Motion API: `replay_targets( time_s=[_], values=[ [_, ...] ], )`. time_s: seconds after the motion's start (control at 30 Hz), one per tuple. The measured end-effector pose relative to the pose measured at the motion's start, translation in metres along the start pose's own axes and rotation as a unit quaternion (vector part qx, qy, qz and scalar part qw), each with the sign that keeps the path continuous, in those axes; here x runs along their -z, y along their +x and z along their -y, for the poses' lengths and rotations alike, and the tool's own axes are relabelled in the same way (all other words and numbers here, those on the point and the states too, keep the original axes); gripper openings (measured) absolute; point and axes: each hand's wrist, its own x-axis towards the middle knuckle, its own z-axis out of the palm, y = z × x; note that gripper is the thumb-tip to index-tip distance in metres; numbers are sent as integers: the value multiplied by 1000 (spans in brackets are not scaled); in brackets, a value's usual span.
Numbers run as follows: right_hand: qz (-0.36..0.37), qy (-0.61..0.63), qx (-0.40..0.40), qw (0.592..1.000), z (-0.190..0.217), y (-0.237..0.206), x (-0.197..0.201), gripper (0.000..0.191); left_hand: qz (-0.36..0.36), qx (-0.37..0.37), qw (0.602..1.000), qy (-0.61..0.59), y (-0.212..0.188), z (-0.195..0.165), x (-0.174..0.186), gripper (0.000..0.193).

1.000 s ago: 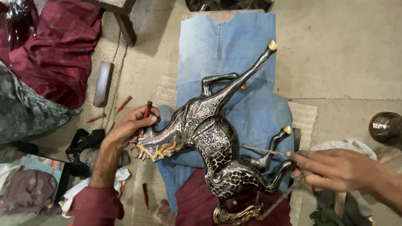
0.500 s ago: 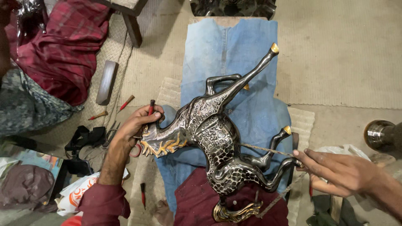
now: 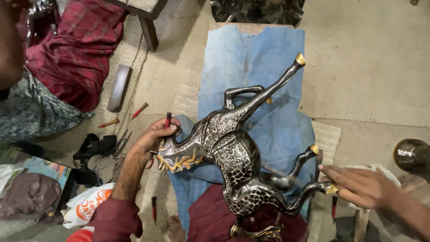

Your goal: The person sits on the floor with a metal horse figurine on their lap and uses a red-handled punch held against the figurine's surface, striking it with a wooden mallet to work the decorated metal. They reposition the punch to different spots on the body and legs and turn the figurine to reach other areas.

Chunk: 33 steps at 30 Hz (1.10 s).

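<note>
A dark metal horse figure [image 3: 228, 152] with silver inlay and gold hooves lies on its side over a blue cloth [image 3: 251, 58] and a maroon cloth [image 3: 208, 219] on my lap. My left hand [image 3: 150, 139] grips the horse's head end and pinches a red-handled tool [image 3: 168, 120] upright. My right hand [image 3: 358, 186] is blurred, with its fingertips at the gold hoof [image 3: 332, 189] of a hind leg. A thin rod [image 3: 280, 173] shows as a faint streak running from it across the legs.
On the woven mat to the left lie a wooden block [image 3: 119, 88], red-handled tools [image 3: 139, 110], scissors [image 3: 123, 141] and a black strap [image 3: 96, 145]. Another tool [image 3: 154, 208] lies by my knee. A round metal vessel [image 3: 412, 154] stands at right. Another person [image 3: 18, 80] sits at far left by a red plaid cloth [image 3: 76, 54].
My right hand has slid right along the hind leg to the hoof and is now blurred. The left hand keeps its grip on the head and tool. The view has shifted slightly.
</note>
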Motion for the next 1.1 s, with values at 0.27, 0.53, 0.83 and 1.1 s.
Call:
replay_targets(
  time_s=[0.27,0.53,0.83,1.1],
  values=[
    [-61,158,-433,885,92,-44,-69,39,-11,-7,999,-39,3,13,4,17],
    [-251,601,-522,550,181,8,-119,59,-12,-13,1000,-9,4,13,5,19],
    [-320,645,-492,489,158,44,-116,37,8,-42,998,46,-5,0,-5,24],
    [-367,634,-499,463,145,50,-99,35,11,-40,997,70,-22,-12,-13,29]
  ],
)
